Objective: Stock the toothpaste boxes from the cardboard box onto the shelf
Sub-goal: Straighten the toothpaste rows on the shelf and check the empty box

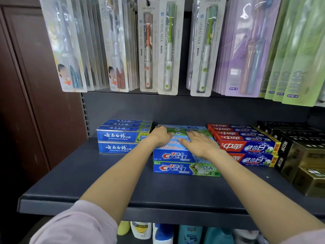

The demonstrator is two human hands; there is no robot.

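Note:
Blue-and-green Crest toothpaste boxes [177,156] are stacked in rows in the middle of the dark shelf [109,189]. My left hand [161,135] lies on top of the stack's left rear part, fingers bent over a box's far edge. My right hand [199,144] presses flat on the top box, fingers spread and straight. The lowest front box [186,169] sticks out a little toward me. The cardboard box is out of view.
Blue Yunnan Baiyao boxes [121,138] stand left of the Crest stack, red-and-blue boxes [246,145] right of it, black-and-gold boxes [302,155] at far right. Toothbrush packs [167,46] hang above. Bottles [140,229] show below the shelf edge.

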